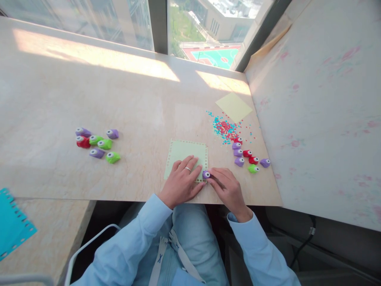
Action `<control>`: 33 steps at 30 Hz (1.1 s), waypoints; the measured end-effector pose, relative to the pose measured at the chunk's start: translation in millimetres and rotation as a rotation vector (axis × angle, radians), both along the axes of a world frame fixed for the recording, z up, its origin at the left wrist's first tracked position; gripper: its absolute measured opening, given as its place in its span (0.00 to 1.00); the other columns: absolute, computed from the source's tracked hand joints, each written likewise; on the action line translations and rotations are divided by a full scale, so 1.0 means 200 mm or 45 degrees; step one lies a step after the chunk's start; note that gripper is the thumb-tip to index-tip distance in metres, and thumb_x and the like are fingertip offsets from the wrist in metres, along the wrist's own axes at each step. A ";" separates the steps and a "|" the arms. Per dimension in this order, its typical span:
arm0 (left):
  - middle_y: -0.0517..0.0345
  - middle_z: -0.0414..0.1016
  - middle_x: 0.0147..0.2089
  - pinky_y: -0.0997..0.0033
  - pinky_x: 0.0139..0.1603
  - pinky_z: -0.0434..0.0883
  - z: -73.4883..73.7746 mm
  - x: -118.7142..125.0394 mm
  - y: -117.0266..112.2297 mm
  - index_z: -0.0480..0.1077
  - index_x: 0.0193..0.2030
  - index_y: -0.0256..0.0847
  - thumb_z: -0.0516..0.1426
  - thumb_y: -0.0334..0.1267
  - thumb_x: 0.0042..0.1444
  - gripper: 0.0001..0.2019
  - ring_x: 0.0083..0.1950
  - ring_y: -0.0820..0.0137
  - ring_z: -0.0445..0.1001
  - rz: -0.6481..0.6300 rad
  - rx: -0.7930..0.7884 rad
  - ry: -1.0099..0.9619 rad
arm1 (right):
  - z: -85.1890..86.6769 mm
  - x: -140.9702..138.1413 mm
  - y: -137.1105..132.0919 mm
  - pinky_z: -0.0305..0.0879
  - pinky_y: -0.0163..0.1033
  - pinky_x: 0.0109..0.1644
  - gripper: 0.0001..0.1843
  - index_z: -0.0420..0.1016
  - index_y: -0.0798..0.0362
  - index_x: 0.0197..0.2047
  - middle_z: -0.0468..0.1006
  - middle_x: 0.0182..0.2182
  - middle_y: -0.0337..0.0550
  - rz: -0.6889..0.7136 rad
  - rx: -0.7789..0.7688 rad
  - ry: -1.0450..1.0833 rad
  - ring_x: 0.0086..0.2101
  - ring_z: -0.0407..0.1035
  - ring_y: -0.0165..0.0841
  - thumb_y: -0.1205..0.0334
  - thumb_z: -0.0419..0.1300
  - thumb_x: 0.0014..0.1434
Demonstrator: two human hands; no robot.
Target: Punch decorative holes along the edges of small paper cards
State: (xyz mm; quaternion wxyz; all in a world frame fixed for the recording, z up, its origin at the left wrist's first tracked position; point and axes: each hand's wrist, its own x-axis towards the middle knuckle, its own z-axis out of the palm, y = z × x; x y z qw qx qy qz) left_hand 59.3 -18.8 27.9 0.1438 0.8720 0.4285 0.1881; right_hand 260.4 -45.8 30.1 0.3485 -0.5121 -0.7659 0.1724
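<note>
A pale green sheet of paper [186, 150] with small punched holes along its edges lies on the table in front of me. My left hand [183, 178] rests flat on it, fingers stretched out, with a ring on one finger. At the sheet's lower right corner, my right hand [228, 186] grips a small purple craft punch [206, 174] between thumb and fingers. The punch sits at the paper's right edge; whether paper is inside its slot I cannot tell.
Several purple, red and green punches lie in a group on the right [253, 160] and another on the left [96, 141]. Red and blue paper bits [225, 129] are scattered beside a yellow sheet [233, 106]. A blue punched sheet [13, 226] lies lower left. A wall [315, 119] bounds the right side.
</note>
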 end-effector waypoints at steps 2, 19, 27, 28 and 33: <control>0.41 0.65 0.65 0.49 0.60 0.62 0.00 0.00 0.00 0.68 0.58 0.40 0.52 0.50 0.63 0.21 0.69 0.51 0.58 0.001 0.016 -0.017 | 0.01 -0.01 0.00 0.71 0.50 0.51 0.14 0.76 0.45 0.53 0.81 0.43 0.46 -0.002 -0.001 -0.003 0.45 0.74 0.39 0.63 0.59 0.64; 0.41 0.66 0.64 0.50 0.59 0.61 0.00 0.00 0.00 0.69 0.56 0.39 0.52 0.47 0.64 0.19 0.68 0.52 0.59 0.004 0.063 -0.017 | 0.00 0.01 -0.01 0.71 0.49 0.50 0.16 0.75 0.46 0.52 0.80 0.44 0.46 -0.015 0.006 0.017 0.45 0.73 0.38 0.67 0.62 0.61; 0.41 0.65 0.65 0.50 0.59 0.61 0.00 0.00 0.00 0.69 0.56 0.39 0.52 0.48 0.64 0.20 0.69 0.51 0.58 0.010 0.053 -0.011 | 0.00 0.00 0.00 0.71 0.49 0.50 0.16 0.76 0.45 0.52 0.78 0.44 0.47 -0.064 0.012 0.003 0.45 0.72 0.39 0.66 0.61 0.62; 0.41 0.65 0.65 0.49 0.59 0.61 0.00 0.00 0.00 0.69 0.56 0.39 0.52 0.48 0.64 0.20 0.69 0.51 0.58 0.012 0.049 -0.012 | 0.01 0.00 0.00 0.71 0.49 0.49 0.16 0.76 0.45 0.52 0.78 0.43 0.47 -0.067 0.007 -0.002 0.44 0.72 0.39 0.66 0.61 0.62; 0.41 0.66 0.65 0.49 0.59 0.60 0.00 0.00 0.00 0.69 0.55 0.38 0.52 0.47 0.64 0.19 0.69 0.51 0.59 0.014 0.034 -0.023 | 0.01 0.00 -0.02 0.71 0.48 0.48 0.16 0.75 0.45 0.53 0.77 0.42 0.46 -0.063 -0.018 -0.009 0.43 0.71 0.38 0.67 0.62 0.61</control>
